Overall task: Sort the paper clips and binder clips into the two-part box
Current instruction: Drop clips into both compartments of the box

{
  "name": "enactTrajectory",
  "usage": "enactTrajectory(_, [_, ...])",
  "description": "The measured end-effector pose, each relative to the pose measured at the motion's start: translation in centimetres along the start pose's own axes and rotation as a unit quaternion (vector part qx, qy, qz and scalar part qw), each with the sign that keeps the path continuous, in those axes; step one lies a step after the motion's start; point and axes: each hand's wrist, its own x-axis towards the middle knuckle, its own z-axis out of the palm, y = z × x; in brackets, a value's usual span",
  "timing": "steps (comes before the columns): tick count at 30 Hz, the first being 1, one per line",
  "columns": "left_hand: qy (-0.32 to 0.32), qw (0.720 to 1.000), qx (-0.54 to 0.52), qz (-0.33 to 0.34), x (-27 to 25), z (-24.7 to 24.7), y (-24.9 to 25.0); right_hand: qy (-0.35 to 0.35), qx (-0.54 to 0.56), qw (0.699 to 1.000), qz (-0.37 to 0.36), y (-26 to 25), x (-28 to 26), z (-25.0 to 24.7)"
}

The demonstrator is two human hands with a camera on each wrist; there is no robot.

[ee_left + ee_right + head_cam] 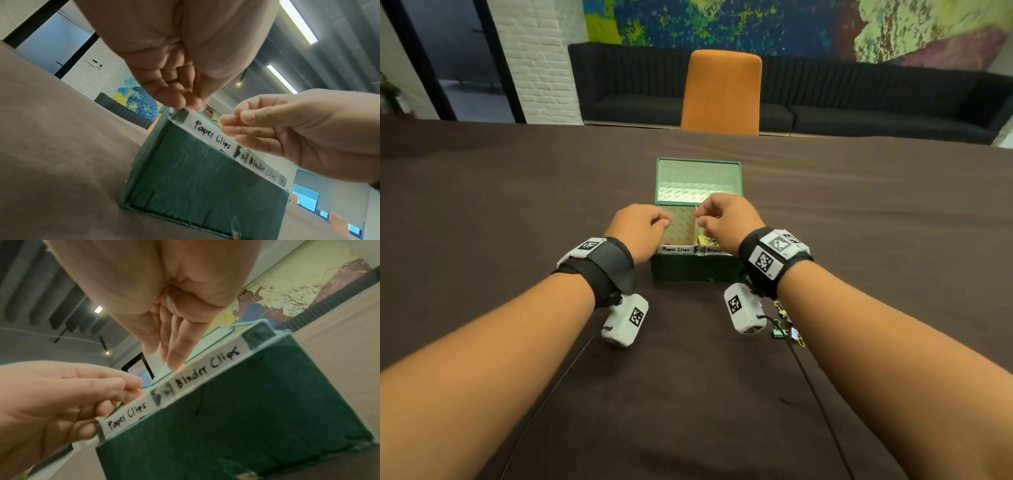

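Observation:
A green two-part box (695, 270) stands open on the table, its lid (698, 181) upright behind it. Front labels read "Paper Clips" (211, 135) and "Binder Clips" (205, 368). My left hand (666, 221) hovers over the left compartment, thumb and forefinger pinched together. My right hand (700, 216) hangs above the divider, also pinched, thumb against forefinger (230, 121). No clip shows between either hand's fingertips. Yellow binder clips (705, 240) lie in the right compartment. The left compartment's floor looks bare where it shows.
A small heap of loose coloured clips (786, 329) lies on the brown table (517, 205) near my right forearm. An orange chair (722, 92) stands at the far edge, with a black sofa (859, 106) behind it.

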Motion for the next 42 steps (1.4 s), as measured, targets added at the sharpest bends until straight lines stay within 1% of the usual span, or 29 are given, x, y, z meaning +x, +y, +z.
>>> enactTrajectory(2, [-0.006,1.000,-0.007,0.004,-0.4,-0.2,-0.1,0.013,0.035,0.999,0.007,1.0,-0.8,-1.1])
enactTrajectory(4, [-0.004,1.000,0.000,0.012,-1.0,-0.4,0.2,0.016,0.032,0.999,-0.002,2.1,-2.2,-2.9])
enactTrajectory(5, [0.003,1.000,0.004,0.019,-1.5,-0.4,0.6,0.002,0.004,1.000,-0.011,2.8,-3.2,-4.0])
enactTrajectory(6, [0.012,0.999,0.013,0.034,-2.0,-0.4,1.2,-0.028,-0.047,0.998,-0.017,3.5,-4.2,-5.2])
enactTrajectory(7, [0.016,0.998,0.024,0.060,-2.6,-0.3,2.0,-0.073,-0.116,0.990,-0.014,4.1,-5.4,-6.3])
enactTrajectory(8, [0.006,0.995,0.033,0.093,-3.2,0.0,2.9,-0.122,-0.192,0.974,0.000,4.9,-6.6,-7.1])
enactTrajectory(9, [-0.024,0.991,0.039,0.125,-3.7,0.5,3.8,-0.161,-0.263,0.951,0.014,5.7,-7.7,-7.8])
enactTrajectory(10, [-0.073,0.984,0.049,0.153,-4.2,1.2,4.8,-0.189,-0.321,0.928,0.027,6.5,-8.7,-8.2])
enactTrajectory(11, [-0.134,0.973,0.069,0.173,-4.5,2.2,5.7,-0.208,-0.361,0.908,0.038,7.2,-9.6,-8.6])
enactTrajectory(12, [-0.192,0.958,0.094,0.190,-4.8,3.3,6.7,-0.222,-0.380,0.896,0.050,7.8,-10.4,-8.7])
enactTrajectory(13, [-0.239,0.942,0.120,0.202,-4.9,4.4,7.5,-0.231,-0.382,0.893,0.060,8.3,-10.9,-8.8])
enactTrajectory(15, [-0.294,0.920,0.141,0.216,-5.3,6.4,9.1,-0.236,-0.359,0.900,0.072,9.0,-11.5,-8.9])
enactTrajectory(17, [-0.322,0.902,0.160,0.238,-5.8,8.0,10.4,-0.230,-0.335,0.909,0.087,9.6,-11.9,-8.8])
enactTrajectory(19, [-0.343,0.878,0.201,0.265,-6.4,9.2,11.3,-0.221,-0.333,0.912,0.092,9.9,-12.2,-8.9])
enactTrajectory(20, [-0.350,0.871,0.216,0.267,-6.7,9.4,11.7,-0.218,-0.333,0.913,0.094,9.9,-12.3,-9.1])
enactTrajectory(22, [-0.349,0.872,0.223,0.259,-6.9,9.3,11.8,-0.217,-0.333,0.912,0.099,10.0,-12.6,-9.6])
enactTrajectory(25, [-0.321,0.885,0.247,0.228,-7.2,8.5,11.0,-0.215,-0.352,0.905,0.107,9.8,-13.1,-10.2])
enactTrajectory(27, [-0.316,0.880,0.294,0.198,-7.7,7.8,10.9,-0.195,-0.367,0.907,0.072,9.9,-13.2,-10.1])
enactTrajectory(29, [-0.309,0.872,0.322,0.198,-8.2,7.6,11.3,-0.174,-0.347,0.921,0.035,9.6,-13.3,-9.5])
enactTrajectory(31, [-0.288,0.880,0.309,0.216,-8.7,8.2,12.4,-0.196,-0.329,0.923,0.032,9.4,-13.3,-8.9])
enactTrajectory(33, [-0.271,0.892,0.286,0.222,-8.7,9.0,13.4,-0.244,-0.324,0.912,0.058,9.3,-13.4,-8.7])
enactTrajectory(34, [-0.267,0.895,0.285,0.217,-8.6,9.3,13.8,-0.254,-0.325,0.909,0.060,9.3,-13.5,-8.7])
enactTrajectory(38, [-0.267,0.908,0.283,0.157,-8.0,9.2,13.3,-0.248,-0.302,0.921,0.004,9.5,-14.2,-9.2])
enactTrajectory(40, [-0.271,0.913,0.274,0.133,-7.8,8.8,12.6,-0.259,-0.287,0.922,0.003,9.6,-14.8,-9.6])
enactTrajectory(42, [-0.286,0.916,0.258,0.113,-7.9,8.5,11.9,-0.267,-0.266,0.926,0.026,9.5,-15.3,-10.1])
